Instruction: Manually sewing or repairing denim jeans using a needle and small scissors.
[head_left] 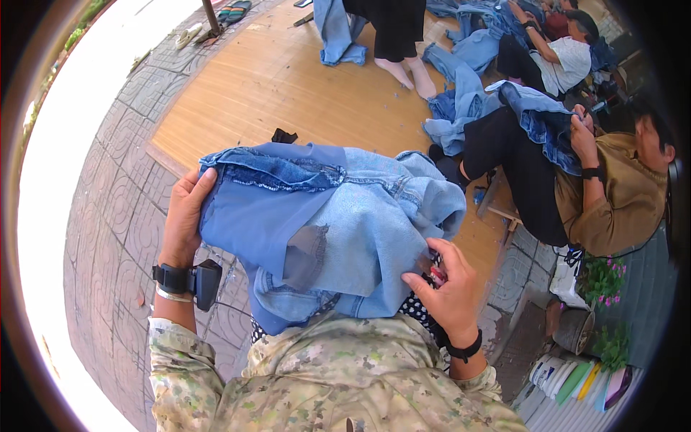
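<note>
pinching a light-blue denim garment (371,230) by its dark left edge with the left hand (187,209); curling the right hand (455,288) around a small red object (437,274), mostly hidden, at the garment's right side; cannot tell whether also gripping cloth there. holding the garment above black-and-white dotted fabric (415,309), in front of a wooden platform (266,79).

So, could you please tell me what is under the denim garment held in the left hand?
White-dotted black fabric shows beneath the lower edge of the denim garment; anything else underneath is covered from view.
</note>
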`<state>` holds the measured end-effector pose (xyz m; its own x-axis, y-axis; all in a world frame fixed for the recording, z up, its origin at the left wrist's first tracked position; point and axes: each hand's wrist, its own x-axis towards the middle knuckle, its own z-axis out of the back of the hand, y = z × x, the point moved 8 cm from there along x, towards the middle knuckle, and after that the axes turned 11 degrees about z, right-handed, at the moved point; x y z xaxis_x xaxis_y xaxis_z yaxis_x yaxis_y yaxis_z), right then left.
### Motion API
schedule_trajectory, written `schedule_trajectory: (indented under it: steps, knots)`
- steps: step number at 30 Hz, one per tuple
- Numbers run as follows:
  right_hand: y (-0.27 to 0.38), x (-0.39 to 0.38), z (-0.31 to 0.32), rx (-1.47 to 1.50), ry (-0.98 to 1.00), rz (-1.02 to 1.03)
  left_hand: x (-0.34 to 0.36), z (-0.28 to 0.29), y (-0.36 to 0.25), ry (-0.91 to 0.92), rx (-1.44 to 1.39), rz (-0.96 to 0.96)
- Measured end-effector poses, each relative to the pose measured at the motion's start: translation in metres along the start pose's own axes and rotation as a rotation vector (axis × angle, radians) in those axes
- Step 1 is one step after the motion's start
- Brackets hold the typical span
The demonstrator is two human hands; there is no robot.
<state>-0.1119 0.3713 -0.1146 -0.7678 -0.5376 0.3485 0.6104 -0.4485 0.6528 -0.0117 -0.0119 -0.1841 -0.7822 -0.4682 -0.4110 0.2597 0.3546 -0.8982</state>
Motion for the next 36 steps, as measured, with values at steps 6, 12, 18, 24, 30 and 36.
schedule_trajectory:
  steps: [6, 12, 18, 24, 30, 36]
  knots:
    - [-0.052, -0.037, -0.014, 0.239, -0.041, -0.228, -0.020, -0.005, -0.051, -0.011, -0.268, -0.184]
    - [0.044, 0.016, 0.148, 0.165, -0.439, 0.244, -0.083, -0.024, -0.118, -0.108, -0.236, -0.373]
    - [0.009, 0.057, 0.107, -0.289, -0.037, 0.211, -0.050, -0.011, -0.010, -0.166, 0.126, -0.286]
    - [-0.027, 0.053, 0.061, -0.075, 0.117, -0.059, -0.048, -0.008, 0.026, -0.186, 0.397, -0.120]
    - [0.057, 0.097, -0.006, 0.079, 0.310, 0.284, -0.077, -0.097, -0.068, -0.154, 0.904, -0.640]
    - [0.034, 0.099, -0.081, 0.064, 0.325, 0.360, -0.053, -0.152, -0.038, 0.128, 1.059, -0.692]
